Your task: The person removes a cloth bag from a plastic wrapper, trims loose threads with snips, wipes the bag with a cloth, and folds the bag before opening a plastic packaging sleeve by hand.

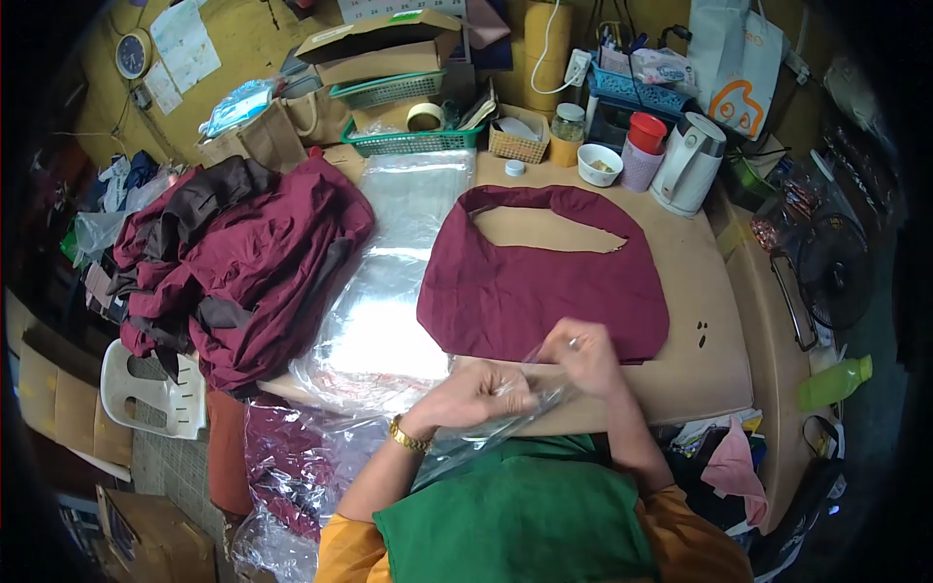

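My left hand (476,394), with a gold watch (409,436) at its wrist, has curled fingers closed on a clear plastic bag (544,400). Close beside it, my right hand (585,358) is pinched on the same plastic, near its upper edge. The film stretches between both hands and hangs down by the green apron. Just beyond them a maroon fabric shoulder bag (544,291) lies flat, its strap loop spread away from me. To its left lies a stack of clear plastic bags (389,272), shiny under the light.
A heap of maroon and dark fabric (243,262) covers the table's left side. Along the back stand a green basket (413,139), a wicker basket (520,136), a white bowl (600,165) and a white kettle (688,165). A white plastic stool (146,398) stands at left.
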`<act>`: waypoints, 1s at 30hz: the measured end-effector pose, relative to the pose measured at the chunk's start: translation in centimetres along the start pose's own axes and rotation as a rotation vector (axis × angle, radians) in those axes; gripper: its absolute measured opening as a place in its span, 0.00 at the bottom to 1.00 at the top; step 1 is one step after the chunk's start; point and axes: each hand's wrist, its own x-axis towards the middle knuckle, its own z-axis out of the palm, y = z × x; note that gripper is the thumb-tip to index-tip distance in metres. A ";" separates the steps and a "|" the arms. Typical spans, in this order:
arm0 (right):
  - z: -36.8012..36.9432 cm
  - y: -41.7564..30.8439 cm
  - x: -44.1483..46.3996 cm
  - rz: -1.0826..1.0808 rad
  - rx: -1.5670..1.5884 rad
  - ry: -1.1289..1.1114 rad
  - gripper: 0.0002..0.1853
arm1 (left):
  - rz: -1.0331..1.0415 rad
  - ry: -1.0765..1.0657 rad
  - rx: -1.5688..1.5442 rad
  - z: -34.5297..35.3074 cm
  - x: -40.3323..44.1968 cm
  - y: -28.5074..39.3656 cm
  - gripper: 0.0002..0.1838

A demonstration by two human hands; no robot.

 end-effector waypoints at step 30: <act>-12.7 0.1 -1.5 0.212 -0.261 -0.456 0.05 | 0.347 0.387 -0.521 -5.9 -8.3 -3.5 0.23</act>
